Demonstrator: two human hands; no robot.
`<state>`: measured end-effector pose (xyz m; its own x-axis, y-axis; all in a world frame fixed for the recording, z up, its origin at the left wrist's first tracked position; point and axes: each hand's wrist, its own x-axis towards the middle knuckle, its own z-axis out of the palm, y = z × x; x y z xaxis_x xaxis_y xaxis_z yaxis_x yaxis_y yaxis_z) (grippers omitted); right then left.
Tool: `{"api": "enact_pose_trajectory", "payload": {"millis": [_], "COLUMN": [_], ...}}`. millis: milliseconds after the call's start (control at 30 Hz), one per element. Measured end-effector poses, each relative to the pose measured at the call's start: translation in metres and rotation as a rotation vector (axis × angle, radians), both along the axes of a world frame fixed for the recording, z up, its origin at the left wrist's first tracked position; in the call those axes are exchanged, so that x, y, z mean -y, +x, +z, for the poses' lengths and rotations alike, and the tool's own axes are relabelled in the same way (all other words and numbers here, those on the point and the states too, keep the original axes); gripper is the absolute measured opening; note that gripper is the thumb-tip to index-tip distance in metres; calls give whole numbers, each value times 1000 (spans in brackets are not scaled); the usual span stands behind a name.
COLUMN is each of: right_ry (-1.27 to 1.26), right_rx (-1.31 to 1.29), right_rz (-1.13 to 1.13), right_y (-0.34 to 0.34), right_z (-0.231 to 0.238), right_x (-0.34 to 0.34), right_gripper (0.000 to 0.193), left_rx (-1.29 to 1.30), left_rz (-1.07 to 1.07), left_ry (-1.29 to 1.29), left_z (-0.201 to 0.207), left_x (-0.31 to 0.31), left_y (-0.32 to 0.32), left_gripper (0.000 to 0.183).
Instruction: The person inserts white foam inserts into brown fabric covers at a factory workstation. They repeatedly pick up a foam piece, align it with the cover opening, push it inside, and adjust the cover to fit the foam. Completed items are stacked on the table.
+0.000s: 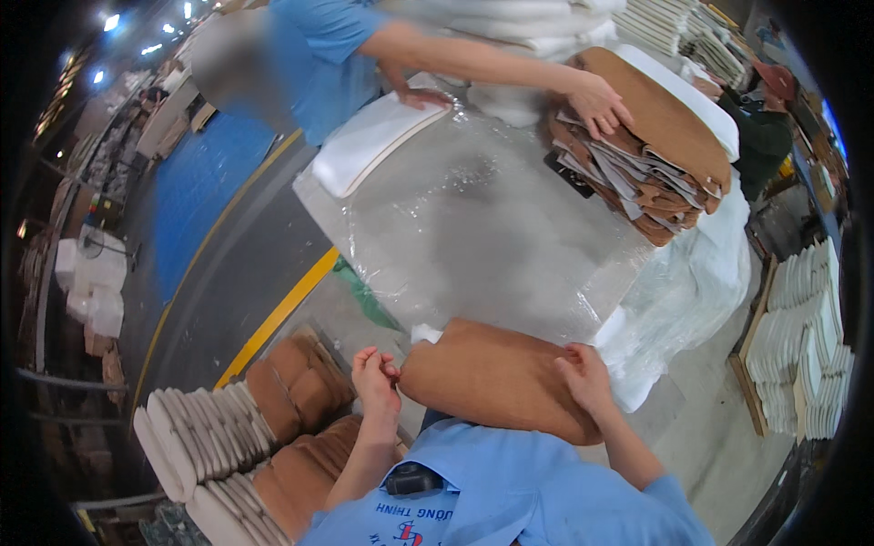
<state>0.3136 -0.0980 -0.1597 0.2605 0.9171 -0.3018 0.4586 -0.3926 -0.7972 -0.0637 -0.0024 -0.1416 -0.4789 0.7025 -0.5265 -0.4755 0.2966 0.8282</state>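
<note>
A brown fabric-covered cushion (pixel 501 378) lies across in front of my body, at the near edge of the table. White padding (pixel 425 334) shows at its far left corner. My right hand (pixel 587 378) grips the right end, thumb on top and the other fingers hidden below. Just off the left end, my left hand (pixel 375 375) is raised with its fingers curled in; whether they pinch anything is too small to tell. Across the table, a co-worker's hand (pixel 596 102) rests on a pile of brown covers (pixel 637 173), and their other hand presses a white cushion pad (pixel 369 150).
A plastic-wrapped table (pixel 510 227) stands ahead. Stacked brown cushions (pixel 296 387) and white pads (pixel 205 432) sit at lower left. More white pads (pixel 801 346) are piled at right. Clear plastic wrap (pixel 683 291) hangs off the table's right side. Another person is at far right.
</note>
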Motion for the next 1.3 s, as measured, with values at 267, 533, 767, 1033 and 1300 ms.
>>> {"api": "enact_pose_trajectory", "payload": {"millis": [267,533,767,1033,1300], "right_ry": [44,55,406,402,265], "right_rx": [371,-461,-850,-1124,-1125], "right_rz": [729,216,-342,-351,-600], "right_y": [-91,41,44,-17,-4], "right_z": [100,108,137,115,-12], "right_x": [-53,-102,-72,4,71], "right_gripper": [79,57,58,70,68], "left_rx": [203,134,35,-297,-270], "left_rz": [60,-402,-1094,-1558,-2027], "left_ry": [149,90,217,123,-92], "left_z": [10,-17,26,22,1], "left_x": [-64,-70,-102,-134,-28], "left_y": [46,87,208,231,229], "left_gripper": [20,35,75,58,45]}}
